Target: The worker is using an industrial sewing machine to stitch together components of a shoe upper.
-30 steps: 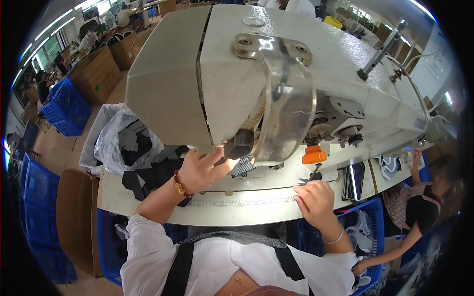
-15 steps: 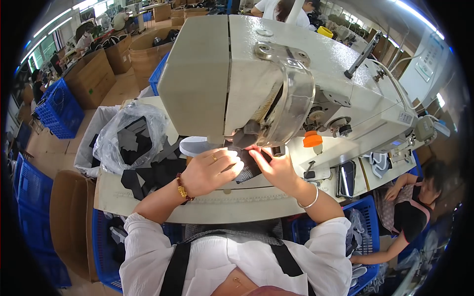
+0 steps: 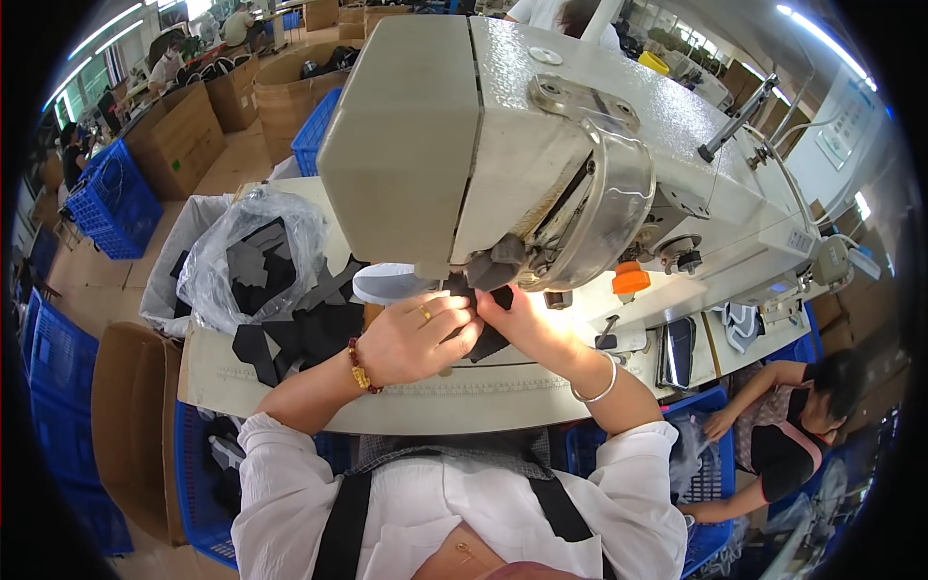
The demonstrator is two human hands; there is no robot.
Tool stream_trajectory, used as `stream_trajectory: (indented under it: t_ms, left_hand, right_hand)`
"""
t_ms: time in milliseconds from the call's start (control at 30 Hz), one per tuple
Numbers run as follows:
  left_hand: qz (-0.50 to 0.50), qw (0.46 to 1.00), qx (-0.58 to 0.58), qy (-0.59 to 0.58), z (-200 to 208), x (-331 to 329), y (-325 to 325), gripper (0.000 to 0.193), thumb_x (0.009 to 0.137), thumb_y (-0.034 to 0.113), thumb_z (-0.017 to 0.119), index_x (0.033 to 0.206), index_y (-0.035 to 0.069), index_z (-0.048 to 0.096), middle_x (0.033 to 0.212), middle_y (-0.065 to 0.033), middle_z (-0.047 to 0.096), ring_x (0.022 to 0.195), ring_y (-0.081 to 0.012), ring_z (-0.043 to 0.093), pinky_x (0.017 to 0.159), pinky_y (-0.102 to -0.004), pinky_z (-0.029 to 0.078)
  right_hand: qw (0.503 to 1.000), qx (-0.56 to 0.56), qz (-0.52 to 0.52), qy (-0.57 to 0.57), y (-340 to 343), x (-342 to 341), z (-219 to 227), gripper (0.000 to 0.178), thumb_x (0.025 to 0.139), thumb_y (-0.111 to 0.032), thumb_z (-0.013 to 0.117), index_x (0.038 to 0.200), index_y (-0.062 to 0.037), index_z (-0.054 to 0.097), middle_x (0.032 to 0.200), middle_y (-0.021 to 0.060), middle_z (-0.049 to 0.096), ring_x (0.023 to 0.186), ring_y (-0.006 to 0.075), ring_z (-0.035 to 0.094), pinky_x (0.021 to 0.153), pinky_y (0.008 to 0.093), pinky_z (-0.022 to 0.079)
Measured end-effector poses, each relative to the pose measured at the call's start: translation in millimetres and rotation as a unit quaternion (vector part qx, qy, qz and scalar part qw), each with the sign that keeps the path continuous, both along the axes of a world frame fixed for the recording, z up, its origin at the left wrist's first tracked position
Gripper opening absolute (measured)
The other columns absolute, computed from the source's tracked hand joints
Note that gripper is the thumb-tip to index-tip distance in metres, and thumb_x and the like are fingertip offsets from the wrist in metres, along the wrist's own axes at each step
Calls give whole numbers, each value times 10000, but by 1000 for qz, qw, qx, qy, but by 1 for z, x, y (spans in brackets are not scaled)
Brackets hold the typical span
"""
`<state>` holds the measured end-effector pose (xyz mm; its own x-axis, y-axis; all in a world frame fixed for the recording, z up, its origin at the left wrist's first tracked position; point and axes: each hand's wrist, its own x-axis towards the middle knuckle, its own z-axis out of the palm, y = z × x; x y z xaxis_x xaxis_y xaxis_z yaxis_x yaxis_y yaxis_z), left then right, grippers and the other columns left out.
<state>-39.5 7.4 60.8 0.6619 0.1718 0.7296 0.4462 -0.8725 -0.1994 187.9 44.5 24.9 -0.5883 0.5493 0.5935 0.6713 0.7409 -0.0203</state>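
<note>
Beneath the head of a large cream industrial sewing machine [image 3: 541, 106], both hands pinch a black fabric piece [image 3: 491, 345]. My left hand [image 3: 420, 336] has its fingers closed on the fabric's left side. My right hand [image 3: 527, 327] grips the other side, its thumb close to the left fingertips. Bright lamp light falls across the right wrist. The needle area is hidden behind the machine head and a dark grey lump [image 3: 496, 261] on it. A pale grey oval piece [image 3: 391, 283] lies just beyond the left hand.
Black and grey cut pieces [image 3: 319, 329] lie left on the table [image 3: 454, 411], beside a clear plastic bag [image 3: 314, 227] of more pieces. A phone [image 3: 677, 353] rests at the right. Blue crates [image 3: 198, 483] stand below. A co-worker [image 3: 793, 425] reaches into a right-hand crate [image 3: 715, 483].
My right hand has drawn in against the left, and the fabric has shifted between them. The view has tilted slightly. The co-worker now has a second hand at the crate.
</note>
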Motion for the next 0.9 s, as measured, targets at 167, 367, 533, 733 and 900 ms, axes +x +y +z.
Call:
stream_trajectory:
  t_ms: [167,367,533,733,900]
  left_hand:
    - [1,999,-54,5,6,-2,-3,321,758,117,698,1072,53,672,1040,-73,633,1035,-235,659,892,-352,572]
    - [-30,975,-219,-16,29,-12,-13,339,794,87,707,1130,57,672,1031,-91,654,1050,-277,640,841,-354,571]
    - [47,961,-257,-97,27,-2,-10,291,839,58,698,1129,63,674,989,-113,658,799,-285,659,681,-360,556]
    - [215,976,-29,30,13,18,1,68,828,95,681,846,58,626,861,-82,615,644,-168,636,582,-308,549]
    - [203,977,22,54,16,19,5,65,825,98,686,855,68,637,855,-68,599,699,-177,673,593,-297,561]
  right_hand:
    - [999,33,20,39,-3,5,21,228,859,-119,729,1076,-53,708,990,123,665,838,290,622,793,464,525]
    - [983,-33,33,180,-44,23,38,183,832,-48,750,1007,-13,709,868,136,636,790,332,587,749,425,471]
    - [980,-85,-108,142,-99,74,6,156,827,-39,719,978,-12,688,880,160,644,822,354,617,759,447,490]
    - [950,17,-307,-61,-114,133,-70,234,879,-14,614,1100,44,665,1116,198,662,1001,375,627,887,453,514]
    - [963,-29,-261,-58,-105,162,-92,284,869,-41,613,1136,44,660,1083,165,644,1002,320,615,870,422,508]
